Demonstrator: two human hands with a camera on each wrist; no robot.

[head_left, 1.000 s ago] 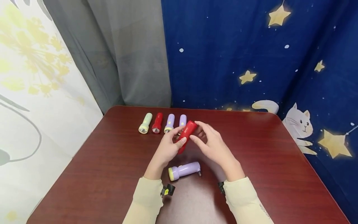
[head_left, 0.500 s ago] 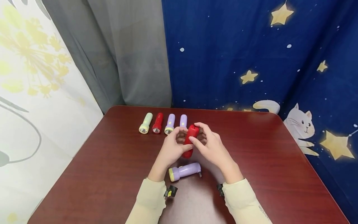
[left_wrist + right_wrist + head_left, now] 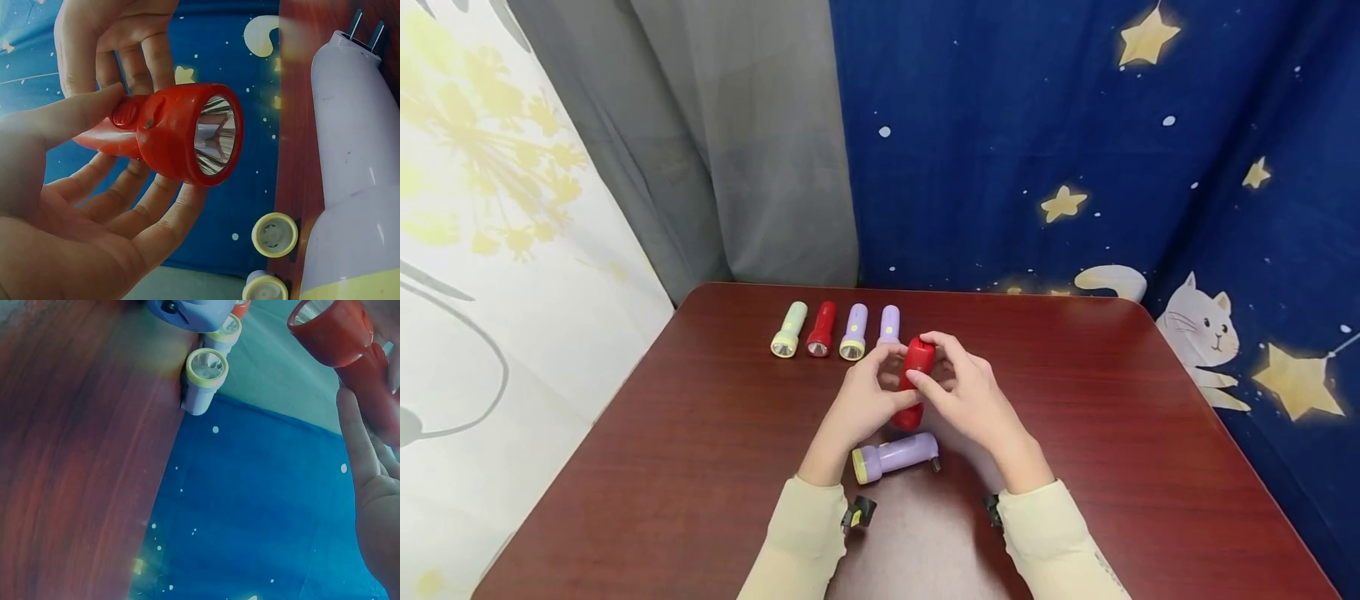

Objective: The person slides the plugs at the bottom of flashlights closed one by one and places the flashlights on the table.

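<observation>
Both hands hold a red flashlight (image 3: 917, 360) above the table, its lamp end toward the person. In the left wrist view, the left hand (image 3: 94, 244) has its thumb beside the switch of the red flashlight (image 3: 181, 134) and its fingers underneath. The right hand (image 3: 977, 396) pinches the tail end between thumb and fingers; part of that grip is hidden. Just below the hands a purple flashlight (image 3: 904, 454) lies on the table, its yellow-rimmed head to the left. Two metal plug prongs (image 3: 365, 28) stick out of its tail.
At the back, a row holds a pale green flashlight (image 3: 789, 329), a red one (image 3: 822, 329) and two purple ones (image 3: 854, 332), the rightmost partly behind the left hand. The reddish-brown table (image 3: 1120, 467) ends against grey and blue curtains (image 3: 970, 167).
The held red flashlight has turned from slanted to nearly upright in the head view and come slightly nearer. The right hand has gone from beside it to gripping its tail.
</observation>
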